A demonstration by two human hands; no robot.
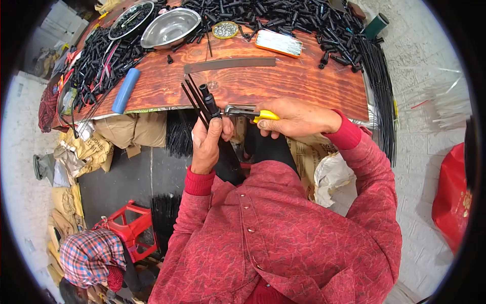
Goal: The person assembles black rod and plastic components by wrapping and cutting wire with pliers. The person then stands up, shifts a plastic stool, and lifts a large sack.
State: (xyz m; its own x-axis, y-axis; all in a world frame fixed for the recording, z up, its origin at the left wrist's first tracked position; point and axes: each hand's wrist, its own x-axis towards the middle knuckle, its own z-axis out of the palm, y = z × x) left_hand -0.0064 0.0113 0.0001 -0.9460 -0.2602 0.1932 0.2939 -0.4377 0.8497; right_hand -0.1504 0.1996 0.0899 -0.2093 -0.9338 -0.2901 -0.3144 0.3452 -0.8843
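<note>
My left hand (205, 146) is closed around a black tubular plastic fitting (209, 100) and several thin black rods (193, 101) that fan upward beside it. A pair of pliers with yellow handles (267, 116) is gripped in my right hand (293, 119). The jaws of the pliers point left and meet the lower part of the fitting, close to my left fingertips. What exactly lies between the jaws is too small to tell. Both hands are in front of the table's near edge, above my lap.
On the wooden table (304, 83) lie a brown strip (230, 64), a blue cylinder (126, 91), a steel bowl (171, 28), a yellow dish (225, 30), an orange-rimmed tray (277, 43) and heaped black fittings (273, 14). Black rods (379, 76) hang at right. A person (93, 258) is near a red stool (132, 228).
</note>
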